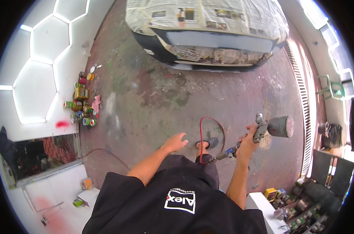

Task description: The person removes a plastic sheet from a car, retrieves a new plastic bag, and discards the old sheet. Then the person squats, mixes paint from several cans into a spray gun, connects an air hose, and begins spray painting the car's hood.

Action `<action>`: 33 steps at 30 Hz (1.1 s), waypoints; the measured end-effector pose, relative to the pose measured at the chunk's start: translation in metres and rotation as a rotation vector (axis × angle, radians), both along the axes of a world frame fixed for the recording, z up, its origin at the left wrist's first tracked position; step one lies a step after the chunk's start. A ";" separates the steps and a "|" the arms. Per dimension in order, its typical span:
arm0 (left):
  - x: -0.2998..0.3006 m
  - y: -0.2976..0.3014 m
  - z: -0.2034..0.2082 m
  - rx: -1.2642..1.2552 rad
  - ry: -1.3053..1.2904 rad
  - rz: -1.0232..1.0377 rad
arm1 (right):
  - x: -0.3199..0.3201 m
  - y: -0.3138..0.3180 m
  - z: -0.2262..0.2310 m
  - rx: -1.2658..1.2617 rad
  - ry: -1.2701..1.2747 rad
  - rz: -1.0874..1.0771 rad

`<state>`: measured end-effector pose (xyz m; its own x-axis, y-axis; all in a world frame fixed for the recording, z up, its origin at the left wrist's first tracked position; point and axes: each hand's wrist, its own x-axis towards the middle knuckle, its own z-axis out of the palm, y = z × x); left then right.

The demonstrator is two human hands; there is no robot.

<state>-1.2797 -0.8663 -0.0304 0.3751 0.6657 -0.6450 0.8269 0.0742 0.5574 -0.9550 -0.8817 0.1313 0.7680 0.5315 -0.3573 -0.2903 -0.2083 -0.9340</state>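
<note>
In my right hand (246, 143) is a spray gun (259, 132), its fingers wrapped round the handle. A grey paint cup (279, 126) sticks out to the gun's right. From the fitting below the handle, a thin red air hose (201, 136) loops over the floor by my foot. My left hand (175, 143) hangs in the air in front of my body, fingers stretched out and holding nothing. Ahead stands a car with its upper part masked in newspaper (208, 17). A grey panel (220, 40) and the dark bumper (153, 48) show below the paper.
Paint cans (82, 93) and a pink rag (96, 103) lie along the left wall. A floor grate (301, 89) runs down the right side, beside a green stool (335, 89). At the lower right, a white surface (264, 210) stands by many cans (301, 210).
</note>
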 end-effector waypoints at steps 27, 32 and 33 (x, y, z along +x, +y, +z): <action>-0.383 -0.393 -0.060 -0.198 -0.059 1.254 | -0.390 0.116 0.073 0.385 -0.030 0.383; -0.415 -0.326 -0.073 -0.082 -0.244 0.888 | -0.405 0.132 0.035 0.267 0.049 0.335; -0.425 -0.309 -0.075 -0.069 -0.267 0.818 | -0.414 0.137 0.023 0.243 0.083 0.342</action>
<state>-1.7050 -1.1751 -0.1052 -0.0609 0.7555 -0.6523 0.3408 0.6300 0.6978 -1.3691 -0.7443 0.1546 0.5069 0.8271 -0.2428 -0.3187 -0.0819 -0.9443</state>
